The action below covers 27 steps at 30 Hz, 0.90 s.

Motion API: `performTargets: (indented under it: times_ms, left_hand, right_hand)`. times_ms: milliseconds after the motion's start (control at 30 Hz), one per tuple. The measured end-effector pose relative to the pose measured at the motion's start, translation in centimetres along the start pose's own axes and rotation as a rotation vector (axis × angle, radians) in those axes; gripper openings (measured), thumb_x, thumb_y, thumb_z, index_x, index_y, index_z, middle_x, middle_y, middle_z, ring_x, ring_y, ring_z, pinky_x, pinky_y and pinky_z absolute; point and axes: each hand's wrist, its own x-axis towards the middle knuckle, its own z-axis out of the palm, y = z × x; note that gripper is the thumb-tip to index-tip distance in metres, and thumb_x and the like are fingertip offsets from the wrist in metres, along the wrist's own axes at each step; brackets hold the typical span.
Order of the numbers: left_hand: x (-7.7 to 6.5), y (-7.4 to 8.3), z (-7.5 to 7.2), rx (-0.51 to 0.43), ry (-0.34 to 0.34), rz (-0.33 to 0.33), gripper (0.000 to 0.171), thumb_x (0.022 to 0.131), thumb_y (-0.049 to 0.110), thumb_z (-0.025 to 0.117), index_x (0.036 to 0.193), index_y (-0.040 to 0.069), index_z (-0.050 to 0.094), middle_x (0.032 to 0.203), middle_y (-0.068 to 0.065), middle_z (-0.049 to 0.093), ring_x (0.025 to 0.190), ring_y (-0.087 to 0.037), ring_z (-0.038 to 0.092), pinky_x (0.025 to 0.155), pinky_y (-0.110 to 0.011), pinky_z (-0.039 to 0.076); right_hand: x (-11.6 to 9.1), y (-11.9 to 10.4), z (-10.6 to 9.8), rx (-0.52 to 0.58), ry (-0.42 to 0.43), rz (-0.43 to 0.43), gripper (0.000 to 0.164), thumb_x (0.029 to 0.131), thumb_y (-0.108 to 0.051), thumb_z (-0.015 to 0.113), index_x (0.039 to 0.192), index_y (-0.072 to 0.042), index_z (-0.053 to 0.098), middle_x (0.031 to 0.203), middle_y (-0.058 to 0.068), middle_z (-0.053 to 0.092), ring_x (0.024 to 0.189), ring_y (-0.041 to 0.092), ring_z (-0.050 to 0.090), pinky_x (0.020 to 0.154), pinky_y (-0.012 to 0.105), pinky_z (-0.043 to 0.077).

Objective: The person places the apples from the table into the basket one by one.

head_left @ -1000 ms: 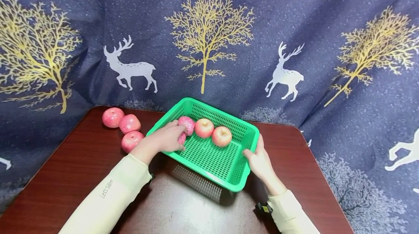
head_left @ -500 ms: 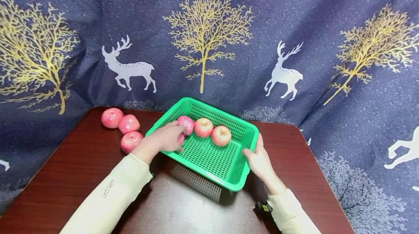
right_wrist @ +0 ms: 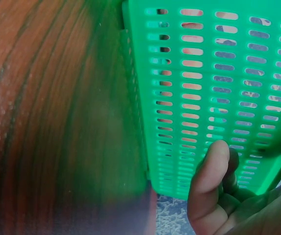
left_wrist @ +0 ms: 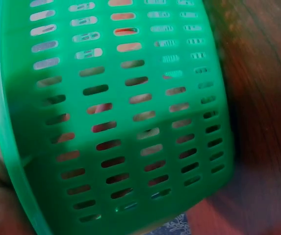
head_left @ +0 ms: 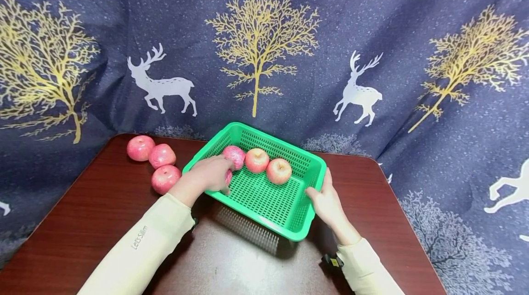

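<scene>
A green plastic basket with slotted walls stands on the table. My left hand reaches over its left rim, fingers curled round an apple that is mostly hidden beneath them. Against that hand lies a darker pink apple, followed to the right by two paler apples along the back. At the basket's right end my right hand grips the rim, thumb on the inside. The right wrist view shows curled fingers against the outer wall. In the left wrist view the basket wall hides the held apple.
Three red apples sit close together on the dark wooden table, left of the basket. Behind the table's back edge hangs a blue cloth printed with deer and trees.
</scene>
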Motion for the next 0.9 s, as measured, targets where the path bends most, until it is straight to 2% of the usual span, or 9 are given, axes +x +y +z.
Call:
performTargets:
  times_ms: [167, 300, 433, 600, 900]
  left_hand:
    - [-0.28, -0.06, 0.0, -0.006, 0.001, -0.009, 0.064, 0.06, 0.041, 0.089, 0.116, 0.021, 0.065, 0.113, 0.0, 0.059, 0.109, -0.023, 0.055, 0.082, -0.045, 0.047]
    - [-0.47, -0.19, -0.11, -0.018, 0.023, 0.002, 0.057, 0.061, 0.04, 0.089, 0.109, 0.022, 0.064, 0.111, -0.001, 0.058, 0.108, -0.023, 0.054, 0.083, -0.044, 0.047]
    - [-0.56, -0.21, -0.14, -0.035, 0.035, 0.024, 0.052, 0.061, 0.04, 0.088, 0.103, 0.021, 0.063, 0.108, -0.001, 0.058, 0.107, -0.023, 0.054, 0.084, -0.043, 0.046]
    - [-0.59, -0.38, 0.01, -0.048, 0.046, 0.03, 0.053, 0.063, 0.043, 0.087, 0.105, 0.021, 0.064, 0.107, 0.0, 0.058, 0.107, -0.023, 0.054, 0.086, -0.043, 0.046]
    - [-0.72, -0.7, -0.21, -0.115, 0.054, 0.035, 0.042, 0.075, 0.048, 0.08, 0.103, 0.021, 0.065, 0.108, 0.001, 0.057, 0.107, -0.017, 0.051, 0.089, -0.039, 0.044]
  right_hand:
    - [0.02, -0.02, 0.06, -0.023, 0.0, 0.005, 0.094, 0.088, -0.019, 0.058, 0.158, -0.02, -0.004, 0.135, 0.022, 0.05, 0.106, 0.028, 0.059, 0.079, 0.04, 0.052]
    - [-0.02, 0.04, 0.14, -0.042, 0.003, 0.014, 0.094, 0.088, -0.022, 0.059, 0.158, -0.02, -0.004, 0.136, 0.02, 0.05, 0.109, 0.027, 0.057, 0.082, 0.041, 0.051]
    - [-0.08, 0.08, 0.15, -0.04, 0.01, 0.013, 0.093, 0.088, -0.021, 0.059, 0.158, -0.02, -0.002, 0.134, 0.02, 0.051, 0.107, 0.028, 0.058, 0.082, 0.041, 0.051]
    - [-0.12, -0.02, 0.05, -0.032, 0.005, 0.004, 0.092, 0.089, -0.02, 0.059, 0.158, -0.019, -0.001, 0.133, 0.022, 0.052, 0.106, 0.029, 0.059, 0.081, 0.041, 0.051]
    - [0.02, -0.04, 0.09, -0.035, 0.017, -0.007, 0.092, 0.087, -0.019, 0.06, 0.158, -0.019, 0.001, 0.13, 0.021, 0.054, 0.103, 0.028, 0.06, 0.079, 0.041, 0.052]
